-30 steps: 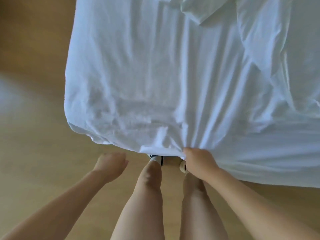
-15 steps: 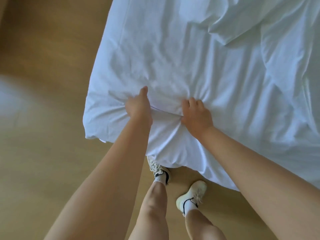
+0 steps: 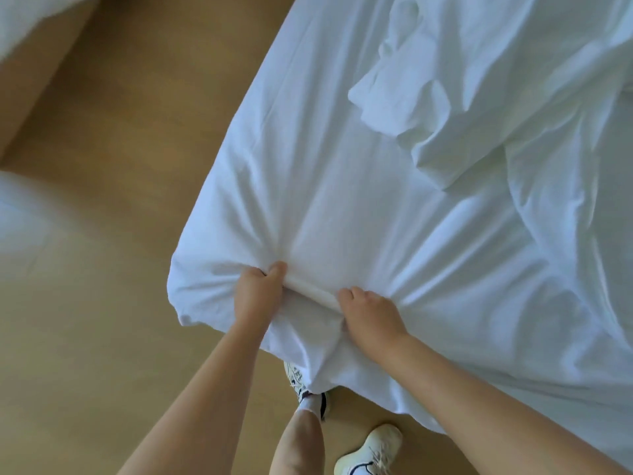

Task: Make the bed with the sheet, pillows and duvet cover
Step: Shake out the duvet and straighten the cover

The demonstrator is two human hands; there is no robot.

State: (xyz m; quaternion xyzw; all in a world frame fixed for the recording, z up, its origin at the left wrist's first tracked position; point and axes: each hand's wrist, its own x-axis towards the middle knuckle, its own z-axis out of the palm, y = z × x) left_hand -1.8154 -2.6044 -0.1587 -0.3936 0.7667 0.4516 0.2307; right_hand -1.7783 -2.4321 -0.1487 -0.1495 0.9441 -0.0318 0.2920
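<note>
Now a taut fold (image 3: 310,292) has risen between them: left hand (image 3: 257,289) and right hand (image 3: 370,315) each clutch a fistful of the crumpled white fabric sheet (image 3: 342,200).

I count two hands of mine, the left hand (image 3: 257,286) and the right hand (image 3: 370,313), each with its fingers curled into the one white sheet (image 3: 342,200) near the bed's near corner. Between them runs one tight roll of cloth (image 3: 310,294). Towards the bed's far right edge lies one crumpled heap of fabric (image 3: 428,97); whether it is one piece or more I cannot tell. On the one wooden floor (image 3: 120,166) stand my two pale shoes: the left shoe (image 3: 296,378), half under the hanging sheet, and the right shoe (image 3: 371,447). At the floor's left edge are two blurred pale things, the upper white shape (image 3: 27,15) and the lower white shape (image 3: 20,217).
</note>
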